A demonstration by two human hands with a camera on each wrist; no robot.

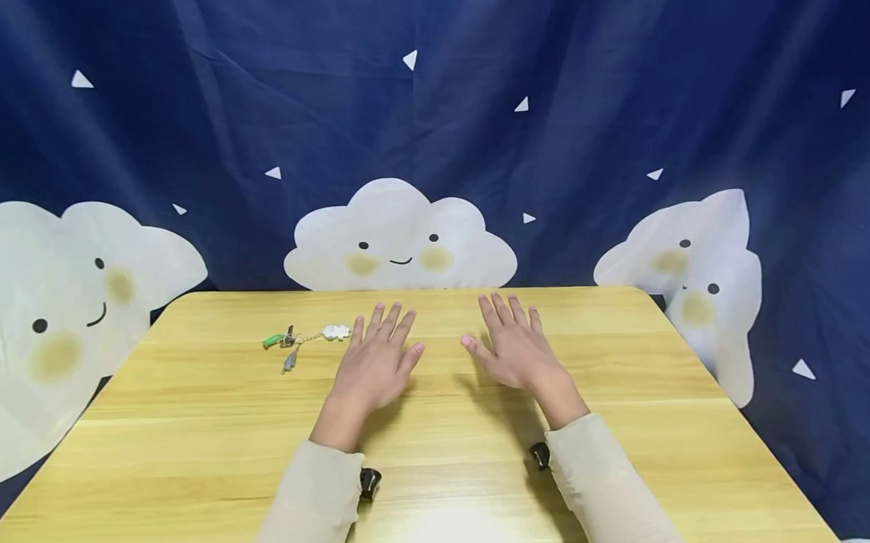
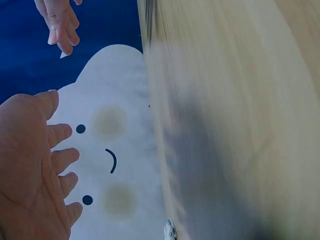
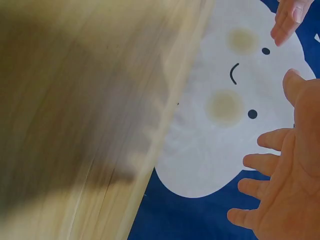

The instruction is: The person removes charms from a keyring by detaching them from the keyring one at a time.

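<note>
In the head view a bunch of small items on a chain [image 1: 309, 338] lies on the wooden table [image 1: 189, 448], left of both hands. It has a white charm [image 1: 336, 332], a green piece [image 1: 273, 340] and a grey pointed piece [image 1: 289, 362]. My left hand [image 1: 376, 361], palm down with fingers straight, is nearest to it, its fingertips just right of the white charm. My right hand [image 1: 513, 349] is spread above the table on the right, holding nothing. Both hands cast shadows on the wood. The left wrist view catches the edge of the white charm [image 2: 170, 230].
A dark blue curtain [image 1: 466, 126] with smiling white clouds [image 1: 397, 217] and small white triangles hangs behind the table and around its sides. Each wrist wears a black device [image 1: 370, 483] at the light sleeve [image 1: 306, 500]. A bright glare lies on the near table surface.
</note>
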